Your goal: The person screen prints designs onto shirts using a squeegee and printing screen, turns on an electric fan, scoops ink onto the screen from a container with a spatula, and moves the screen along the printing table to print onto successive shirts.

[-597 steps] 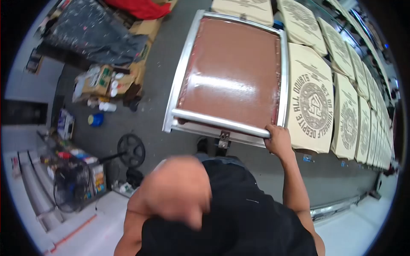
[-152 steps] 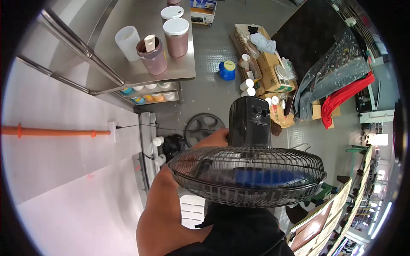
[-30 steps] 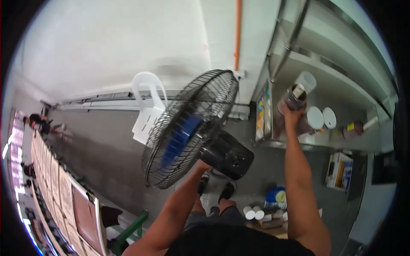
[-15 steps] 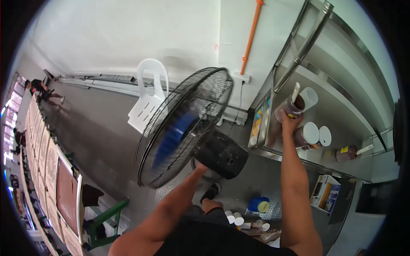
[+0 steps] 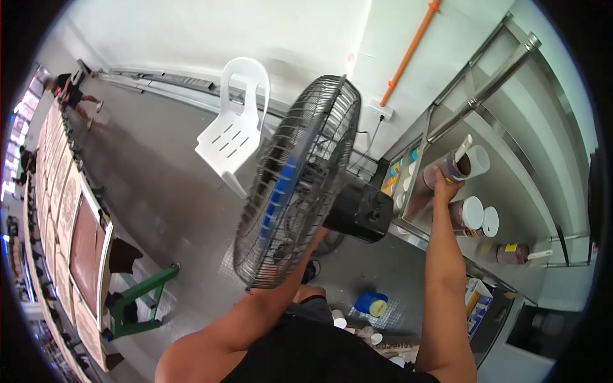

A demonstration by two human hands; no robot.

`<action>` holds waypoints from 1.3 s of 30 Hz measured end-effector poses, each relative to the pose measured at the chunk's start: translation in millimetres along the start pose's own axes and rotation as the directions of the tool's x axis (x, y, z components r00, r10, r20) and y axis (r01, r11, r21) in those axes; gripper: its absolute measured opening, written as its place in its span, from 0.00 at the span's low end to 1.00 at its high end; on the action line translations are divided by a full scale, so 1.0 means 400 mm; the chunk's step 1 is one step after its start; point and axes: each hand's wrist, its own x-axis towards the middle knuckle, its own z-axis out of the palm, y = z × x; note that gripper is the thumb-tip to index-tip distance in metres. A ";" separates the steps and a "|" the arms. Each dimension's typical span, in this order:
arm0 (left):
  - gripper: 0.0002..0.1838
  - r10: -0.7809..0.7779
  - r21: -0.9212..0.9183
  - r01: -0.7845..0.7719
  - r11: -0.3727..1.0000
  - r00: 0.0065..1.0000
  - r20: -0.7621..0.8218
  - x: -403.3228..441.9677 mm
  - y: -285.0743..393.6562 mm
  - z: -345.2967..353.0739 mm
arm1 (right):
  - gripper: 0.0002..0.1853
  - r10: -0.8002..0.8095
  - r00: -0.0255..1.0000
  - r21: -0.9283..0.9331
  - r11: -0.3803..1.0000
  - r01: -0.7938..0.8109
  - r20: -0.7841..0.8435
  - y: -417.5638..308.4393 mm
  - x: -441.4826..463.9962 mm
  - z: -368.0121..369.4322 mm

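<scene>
My right hand is wrapped round a clear plastic tub of dark brown stuff, at the metal shelf on the right. A pale handle sticks up out of this tub, and a translucent empty-looking cup stands against it. Close by on the shelf are two white-lidded tubs. My left hand reaches behind a black standing fan with blue blades, just under its motor housing. The fan head hides most of that hand, fingers included.
A white plastic chair stands behind the fan. Left is a long row of printing boards with a brown-coated screen and a green stand. A blue container and white-lidded tubs sit on the floor. A person is far left.
The fan head has turned more edge-on and shifted right, and its blades look less blurred. My left hand is now more hidden. My right hand stays on the tub. The view has shifted.
</scene>
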 end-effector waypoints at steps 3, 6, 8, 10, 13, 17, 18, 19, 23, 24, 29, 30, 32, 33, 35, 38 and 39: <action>0.36 -0.020 0.001 0.020 1.000 1.000 -0.020 -0.056 -0.010 -0.002 | 0.58 -0.017 0.999 -0.066 0.998 0.015 -0.038 -0.023 -0.016 -0.003; 0.36 -0.042 -0.006 0.041 0.999 0.998 -0.040 -0.107 -0.037 0.002 | 0.55 -0.070 0.997 0.097 0.993 0.068 0.016 -0.084 -0.041 0.002; 0.36 -0.056 -0.011 0.056 0.998 0.997 -0.045 -0.150 -0.051 0.011 | 0.51 -0.126 0.990 0.212 0.971 0.110 0.065 -0.145 -0.062 -0.001; 0.35 -0.071 -0.017 0.070 0.997 0.997 -0.040 -0.189 -0.056 0.020 | 0.50 -0.142 0.982 0.356 0.930 0.090 0.122 -0.208 -0.092 -0.017; 0.35 -0.074 -0.024 0.073 0.997 0.997 -0.027 -0.226 -0.070 0.034 | 0.51 -0.181 0.966 0.286 0.950 0.124 0.184 -0.290 -0.130 -0.057; 0.35 -0.022 -0.013 0.022 1.000 1.000 0.004 -0.181 -0.038 0.020 | 0.50 -0.130 0.968 0.277 0.959 0.067 0.216 -0.423 -0.198 -0.120; 0.35 -0.002 -0.007 0.002 1.000 1.000 0.014 -0.150 -0.019 0.017 | 0.47 -0.150 0.957 0.289 0.954 0.075 0.247 -0.445 -0.205 -0.129; 0.35 0.018 -0.003 -0.018 1.000 1.000 0.023 -0.123 -0.001 0.016 | 0.45 -0.170 0.945 0.299 0.951 0.082 0.281 -0.465 -0.209 -0.131; 0.34 0.058 0.024 -0.060 0.998 0.994 0.093 -0.067 0.049 0.013 | 0.40 -0.197 0.929 0.226 0.966 0.128 0.314 -0.507 -0.200 -0.172; 0.34 0.053 0.046 -0.058 0.997 0.994 0.100 -0.077 0.056 0.003 | 0.40 -0.202 0.927 0.227 0.965 0.133 0.317 -0.519 -0.201 -0.181; 0.37 -0.142 0.323 0.161 0.933 0.987 -0.080 -0.273 -0.131 -0.088 | 0.36 -0.239 0.922 0.091 0.971 0.221 0.306 -0.571 -0.181 -0.304; 0.39 -0.194 0.378 0.236 0.895 0.970 -0.148 -0.339 -0.208 -0.109 | 0.37 -0.263 0.925 0.088 0.965 0.248 0.274 -0.617 -0.185 -0.321; 0.37 -0.359 0.429 0.358 0.830 0.930 -0.080 -0.475 -0.303 -0.196 | 0.35 -0.256 0.917 0.160 0.963 0.216 0.306 -0.733 -0.215 -0.354; 0.37 -0.365 0.417 0.387 0.822 0.921 -0.135 -0.544 -0.309 -0.246 | 0.35 -0.316 0.879 0.176 0.947 0.269 0.357 -0.754 -0.188 -0.375; 0.36 -0.478 0.354 0.485 0.800 0.871 -0.114 -0.642 -0.312 -0.340 | 0.37 -0.409 0.801 0.195 0.913 0.359 0.437 -0.826 -0.151 -0.387; 0.34 -0.413 0.246 0.474 0.845 0.873 -0.260 -0.745 -0.182 -0.492 | 0.40 -0.492 0.658 0.283 0.870 0.404 0.570 -1.027 -0.181 -0.312; 0.34 -0.404 0.229 0.477 0.849 0.864 -0.301 -0.771 -0.132 -0.551 | 0.40 -0.520 0.594 0.326 0.852 0.409 0.613 -1.103 -0.206 -0.262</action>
